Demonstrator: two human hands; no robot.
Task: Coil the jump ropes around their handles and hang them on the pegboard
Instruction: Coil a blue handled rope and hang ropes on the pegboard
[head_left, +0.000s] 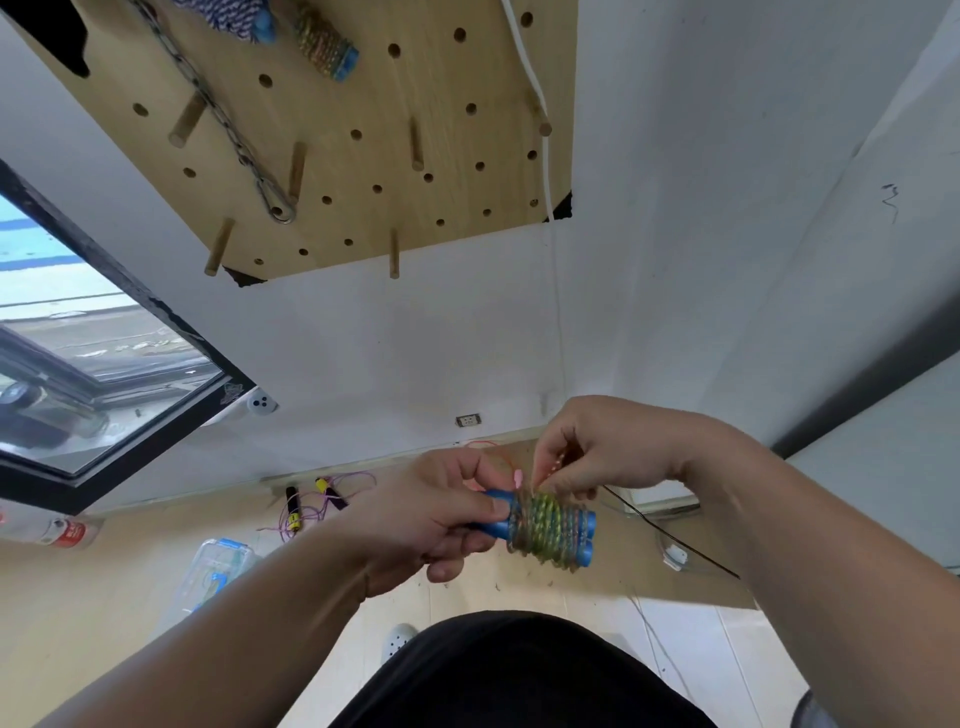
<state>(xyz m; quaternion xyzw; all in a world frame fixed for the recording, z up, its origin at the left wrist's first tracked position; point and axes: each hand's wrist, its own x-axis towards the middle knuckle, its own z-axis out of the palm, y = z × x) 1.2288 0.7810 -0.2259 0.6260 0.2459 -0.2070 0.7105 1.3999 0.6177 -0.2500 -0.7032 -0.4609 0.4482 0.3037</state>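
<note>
Currently, both hands work in front of the person's body, lower in view than the pegboard (363, 104). The left hand (441, 514) grips two blue handles (497, 512), which lie side by side and roughly level, with the fingers curled round their left ends. A green-and-yellow jump rope (548, 525) is wound in close turns round both handles. Blue shows on either side of the coil. The right hand (615, 449) sits just above the coil, thumb and fingertips pinching the rope at the top edge of the windings. Whether the pinched part is the loose end cannot be told.

The pegboard is wooden and fixed to the white wall, with rows of holes and several wooden pegs (298, 169). A second coiled rope (326, 44) in the same colours, with blue handle ends, hangs near the top of the view. A blue-and-white bundle (228, 15) hangs just to its left. A metal chain (228, 124) runs diagonally down the board, and a white cord (540, 104) runs down along its right edge.

On the floor by the wall, a purple rope (311, 504) with black-and-yellow handles lies loose and uncoiled. A clear plastic box (221, 564) lies near it.
</note>
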